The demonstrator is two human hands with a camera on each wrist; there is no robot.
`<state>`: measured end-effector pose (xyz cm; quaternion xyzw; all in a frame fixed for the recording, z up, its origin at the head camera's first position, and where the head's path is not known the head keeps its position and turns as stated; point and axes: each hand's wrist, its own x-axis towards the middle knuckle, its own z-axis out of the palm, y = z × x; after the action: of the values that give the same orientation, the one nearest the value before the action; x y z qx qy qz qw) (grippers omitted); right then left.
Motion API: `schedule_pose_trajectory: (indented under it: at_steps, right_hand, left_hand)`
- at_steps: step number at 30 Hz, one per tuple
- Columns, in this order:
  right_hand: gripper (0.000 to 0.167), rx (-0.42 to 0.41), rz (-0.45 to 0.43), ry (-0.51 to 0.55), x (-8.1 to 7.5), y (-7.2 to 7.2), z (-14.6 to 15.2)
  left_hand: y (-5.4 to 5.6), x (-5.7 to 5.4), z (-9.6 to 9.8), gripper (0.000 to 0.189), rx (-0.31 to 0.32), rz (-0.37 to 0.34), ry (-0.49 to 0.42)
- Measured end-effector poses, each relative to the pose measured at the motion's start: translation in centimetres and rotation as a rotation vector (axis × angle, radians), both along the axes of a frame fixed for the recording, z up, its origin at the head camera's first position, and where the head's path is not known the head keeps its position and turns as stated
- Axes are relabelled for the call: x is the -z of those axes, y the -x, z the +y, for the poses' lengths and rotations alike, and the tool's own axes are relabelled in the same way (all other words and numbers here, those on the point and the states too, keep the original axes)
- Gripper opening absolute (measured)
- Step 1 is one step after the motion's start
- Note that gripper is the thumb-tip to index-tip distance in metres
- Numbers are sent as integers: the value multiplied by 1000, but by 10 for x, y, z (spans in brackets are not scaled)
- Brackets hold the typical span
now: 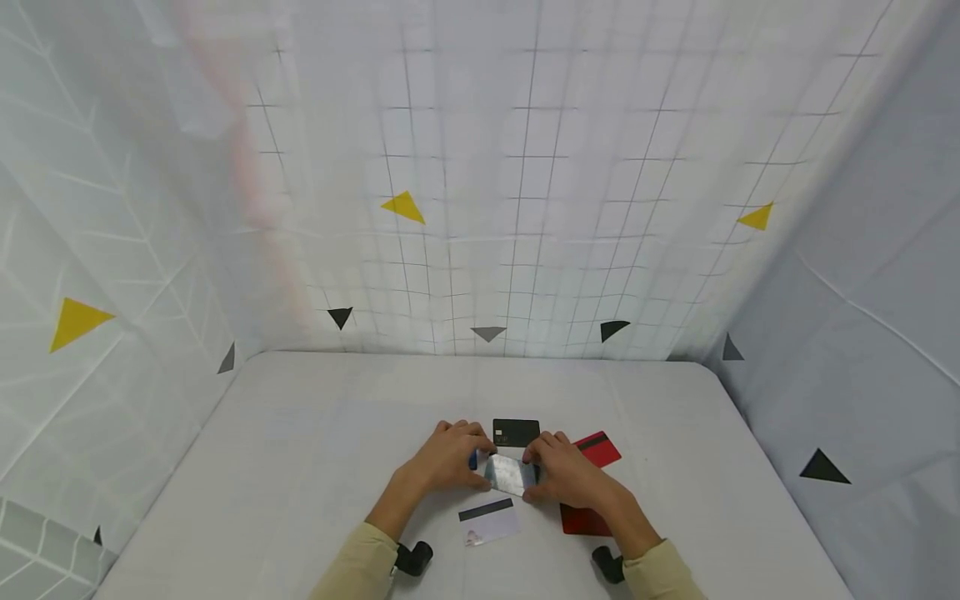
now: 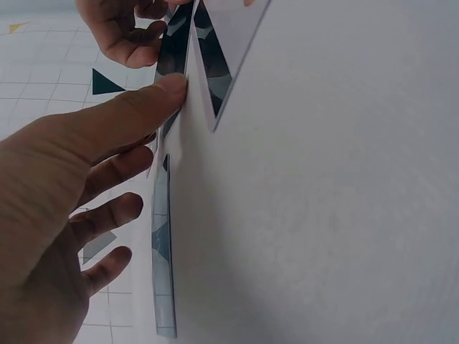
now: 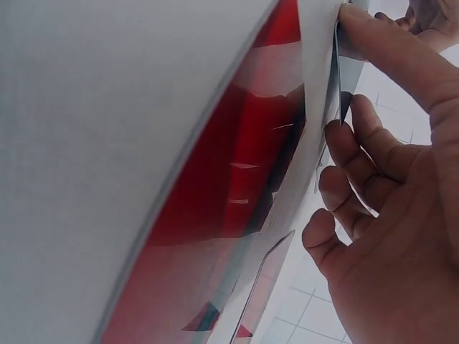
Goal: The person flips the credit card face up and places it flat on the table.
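A shiny, reflective card (image 1: pixel 510 475) is between the two hands at the middle of the table. My left hand (image 1: pixel 450 457) pinches its left end, thumb near the front edge and fingers at the back. At the opposite end my right hand (image 1: pixel 562 473) grips it likewise. In the left wrist view the left thumb (image 2: pixel 154 100) presses the near edge of this card (image 2: pixel 174 57). The right wrist view has the right thumb (image 3: pixel 394 50) on the card's edge (image 3: pixel 335 79). Glare hides the print on its face.
A black chip card (image 1: pixel 516 432) lies behind, a white striped card (image 1: pixel 489 522) in front. Two red cards (image 1: pixel 585 521) (image 3: pixel 208 193) lie by the right forearm, partly covered. A blue-edged card (image 1: pixel 473 460) shows under the left hand. White sheeting (image 1: pixel 480 167) surrounds the table.
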<state>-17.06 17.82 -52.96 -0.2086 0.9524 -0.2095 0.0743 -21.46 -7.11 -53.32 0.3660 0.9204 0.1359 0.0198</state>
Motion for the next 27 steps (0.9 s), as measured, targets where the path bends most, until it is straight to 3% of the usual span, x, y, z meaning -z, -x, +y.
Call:
schedule_pose_trajectory:
  at_steps: [15,27]
  right_hand:
    - [50,14,-8,-9,2,2,2]
    - [50,36,-7,-9,1,3,1]
  left_hand:
    - [-2,-2,-1,57,-6,-16,22]
    - [-1,-6,-2,52,-4,35,19]
